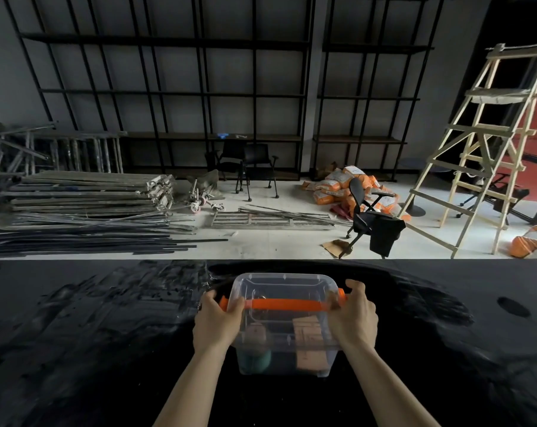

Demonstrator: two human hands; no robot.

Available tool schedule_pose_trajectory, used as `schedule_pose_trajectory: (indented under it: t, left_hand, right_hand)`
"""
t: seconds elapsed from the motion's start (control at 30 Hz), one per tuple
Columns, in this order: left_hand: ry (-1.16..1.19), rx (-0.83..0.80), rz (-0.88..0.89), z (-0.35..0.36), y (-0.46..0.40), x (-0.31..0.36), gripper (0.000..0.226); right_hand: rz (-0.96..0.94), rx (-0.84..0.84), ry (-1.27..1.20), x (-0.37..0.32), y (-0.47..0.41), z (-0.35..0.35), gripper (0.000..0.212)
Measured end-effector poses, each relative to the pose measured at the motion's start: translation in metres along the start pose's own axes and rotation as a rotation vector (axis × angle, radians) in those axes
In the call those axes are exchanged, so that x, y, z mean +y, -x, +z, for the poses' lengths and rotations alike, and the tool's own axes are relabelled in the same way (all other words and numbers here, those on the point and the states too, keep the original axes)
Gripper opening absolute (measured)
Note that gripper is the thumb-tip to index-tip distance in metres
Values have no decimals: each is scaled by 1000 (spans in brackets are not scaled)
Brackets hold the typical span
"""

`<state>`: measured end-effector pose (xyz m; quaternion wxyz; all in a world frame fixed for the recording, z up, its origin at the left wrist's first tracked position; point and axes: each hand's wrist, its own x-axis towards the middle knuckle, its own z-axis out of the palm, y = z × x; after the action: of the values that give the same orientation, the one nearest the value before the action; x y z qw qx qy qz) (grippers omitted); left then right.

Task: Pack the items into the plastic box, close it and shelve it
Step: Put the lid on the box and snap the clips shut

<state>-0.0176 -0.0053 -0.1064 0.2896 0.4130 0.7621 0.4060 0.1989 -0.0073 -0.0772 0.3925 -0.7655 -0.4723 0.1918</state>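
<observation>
Surroundings: black shelving [174, 94] lines the far wall; chairs [245, 167], stacked metal poles [85, 211], orange sacks [338, 186] and a wooden ladder [476, 143] crowd the floor.
Plastic box [284, 326]: clear, lidded, orange handle [284, 304]; on the black bench [76, 334], centre.
Axis: handle spans left to right.
Grip: left hand [214, 325] and right hand [353, 318] clasp the box's ends.

Head view, forward and downward

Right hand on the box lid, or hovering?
Touching. The head view shows the right hand wrapped over the right edge of the clear lid, thumb on top beside the orange handle.
</observation>
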Motion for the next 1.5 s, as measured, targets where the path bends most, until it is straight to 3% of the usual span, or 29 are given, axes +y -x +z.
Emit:
schedule_pose_trajectory:
  t: [0.17,0.53,0.77,0.9,1.0,1.1,1.17,1.23,1.5]
  left_hand:
    - [-38,194,214,0,9,2,51]
    - [-111,219,355,-2,11,8,30]
    - [-96,216,361,-3,11,7,30]
    - [-103,129,317,11,7,-4,29]
    - [-30,54,231,12,6,-11,39]
    - [139,-116,95,14,7,-12,45]
    - [220,-321,78,36,34,12,41]
    - [339,-395,48,36,38,18,41]
    - [487,-468,-25,35,37,28,45]
  right_hand:
    - [-43,36,5,4,-1,4,53]
    - [-86,40,133,2,-3,5,39]
    - [-136,54,156,8,-4,7,37]
    - [-67,56,167,20,-6,12,38]
    - [-3,-37,49,24,-7,14,37]
    - [134,-173,-136,35,-8,9,34]
    - [219,-91,-250,63,-2,-32,36]
    - [218,-103,-316,68,-7,-34,38]
    - [267,-215,-504,62,-17,-37,50]
